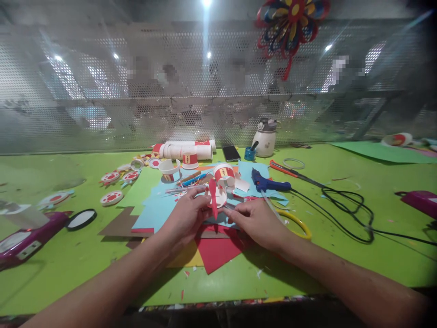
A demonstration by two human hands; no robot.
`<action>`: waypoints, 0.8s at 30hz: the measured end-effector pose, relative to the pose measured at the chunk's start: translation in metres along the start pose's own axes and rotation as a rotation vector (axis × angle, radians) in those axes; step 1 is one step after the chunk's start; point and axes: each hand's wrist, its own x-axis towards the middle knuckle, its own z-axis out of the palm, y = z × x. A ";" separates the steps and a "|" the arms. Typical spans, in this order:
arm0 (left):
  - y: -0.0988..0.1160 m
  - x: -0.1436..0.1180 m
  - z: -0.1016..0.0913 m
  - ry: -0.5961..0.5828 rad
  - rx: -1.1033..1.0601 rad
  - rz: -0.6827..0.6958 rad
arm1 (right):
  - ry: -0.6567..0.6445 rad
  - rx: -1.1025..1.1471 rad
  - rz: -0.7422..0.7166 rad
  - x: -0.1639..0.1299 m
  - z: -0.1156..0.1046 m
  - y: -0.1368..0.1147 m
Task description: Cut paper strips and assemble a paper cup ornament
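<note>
The left hand (186, 216) is partly curled, its fingertips pinching a narrow red paper strip (213, 200) that stands nearly upright between both hands, tapering to a point at its near end. The right hand (257, 221) lies flatter, palm down, fingers extended leftward and resting on the paper pile just beside the strip's near end; whether it grips anything cannot be determined. The strip sits at the centre of the green table (341, 255), in front of a small white paper disc (220, 198). Beneath the hands lies a stack of flat, matte coloured sheets: light blue paper (153, 212), red paper (215, 253), and brown paper (119, 225) to the left. Just beyond the hands stands a cut paper cup (223, 175), white with a red band. To its right lies a blue glue gun (269, 183) with a black cord (341, 202) looping to the right. A yellow ring (300, 224) lies near the right hand. Far left, round red-and-white paper discs (111, 197) are scattered flat. A glossy white jug (264, 138) stands at the far edge.
</note>
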 end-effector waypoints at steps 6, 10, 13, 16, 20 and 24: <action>-0.001 -0.002 0.001 0.004 0.018 0.049 | -0.118 0.224 0.097 0.000 0.010 0.000; 0.001 -0.007 0.004 -0.014 0.041 0.014 | -0.123 0.526 0.186 0.000 0.013 0.000; 0.003 -0.010 0.007 0.006 0.038 0.003 | -0.118 0.648 0.239 0.001 0.012 0.001; 0.004 -0.010 0.007 0.008 0.042 0.003 | -0.115 0.673 0.238 0.002 0.011 0.001; 0.005 -0.011 0.008 -0.001 0.045 -0.008 | -0.113 0.654 0.211 0.002 0.012 -0.001; 0.005 -0.012 0.008 -0.005 0.041 -0.018 | -0.117 0.645 0.239 0.001 0.013 -0.004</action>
